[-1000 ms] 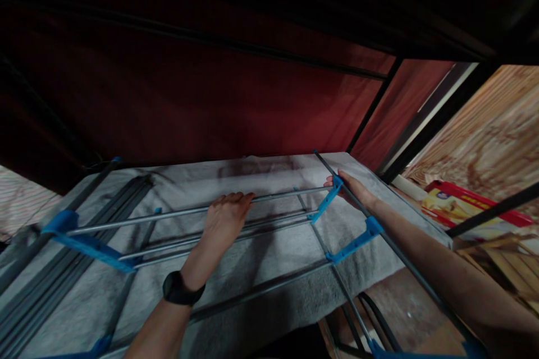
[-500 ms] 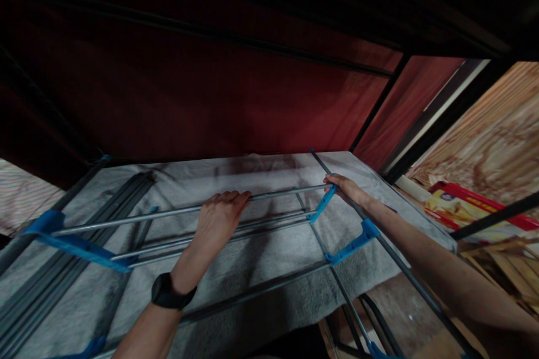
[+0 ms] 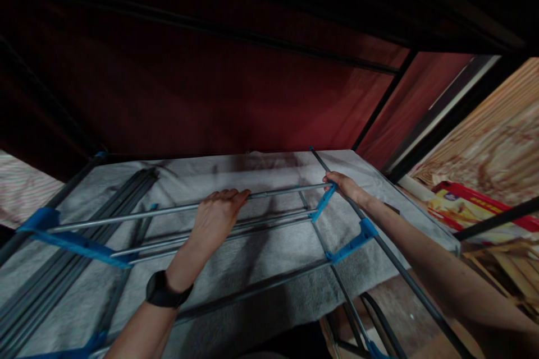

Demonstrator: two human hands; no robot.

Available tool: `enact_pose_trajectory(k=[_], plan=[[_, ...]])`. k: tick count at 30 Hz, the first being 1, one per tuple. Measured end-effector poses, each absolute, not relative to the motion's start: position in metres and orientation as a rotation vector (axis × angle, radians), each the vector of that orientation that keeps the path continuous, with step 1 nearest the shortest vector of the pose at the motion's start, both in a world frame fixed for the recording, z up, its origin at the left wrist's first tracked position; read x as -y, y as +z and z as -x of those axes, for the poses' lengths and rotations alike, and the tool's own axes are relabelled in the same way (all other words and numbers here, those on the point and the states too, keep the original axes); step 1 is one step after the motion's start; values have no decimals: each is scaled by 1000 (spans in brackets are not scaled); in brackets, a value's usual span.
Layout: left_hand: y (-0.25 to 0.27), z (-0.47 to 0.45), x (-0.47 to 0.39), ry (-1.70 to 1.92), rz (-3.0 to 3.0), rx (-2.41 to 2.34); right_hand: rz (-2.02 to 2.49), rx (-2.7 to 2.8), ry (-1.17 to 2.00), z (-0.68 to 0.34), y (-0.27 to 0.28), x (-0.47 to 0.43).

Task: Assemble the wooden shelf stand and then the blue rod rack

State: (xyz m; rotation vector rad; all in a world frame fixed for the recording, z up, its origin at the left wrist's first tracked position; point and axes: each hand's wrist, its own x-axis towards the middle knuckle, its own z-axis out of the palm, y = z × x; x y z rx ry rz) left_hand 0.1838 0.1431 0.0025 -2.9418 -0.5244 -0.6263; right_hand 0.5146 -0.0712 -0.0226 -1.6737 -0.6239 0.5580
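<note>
A frame of grey metal tubes with blue plastic connectors stands over a light cloth. My left hand (image 3: 221, 216), with a black watch (image 3: 168, 290) on its wrist, is wrapped over the top crossbar (image 3: 168, 211) near its middle. At that bar's far right end, my right hand (image 3: 343, 184) grips the blue connector (image 3: 325, 202) where it meets the side tube (image 3: 400, 266); its fingertips are partly hidden. Another blue connector (image 3: 352, 242) sits nearer along the same tube. On the left, a large blue connector (image 3: 76, 244) takes the other ends of the bars.
Several loose grey tubes (image 3: 54, 269) lie bundled on the light cloth (image 3: 273, 171) at left. Dark red fabric panels (image 3: 236, 101) on a black frame rise behind. A red and yellow box (image 3: 475, 210) and wooden slats (image 3: 501, 269) are at right.
The left end of the frame sits slightly farther left and higher in view. Both hands keep their holds in nearly the same places.
</note>
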Motion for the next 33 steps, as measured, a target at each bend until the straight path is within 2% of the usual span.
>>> enact_pose_trajectory(k=[13,33], plan=[[1,-184,-144,-662,2943,492,1692,610,556,-499,-9,76],[-4,-180,-151,-692,2901,381,1746,649,594,-508,-17,76]])
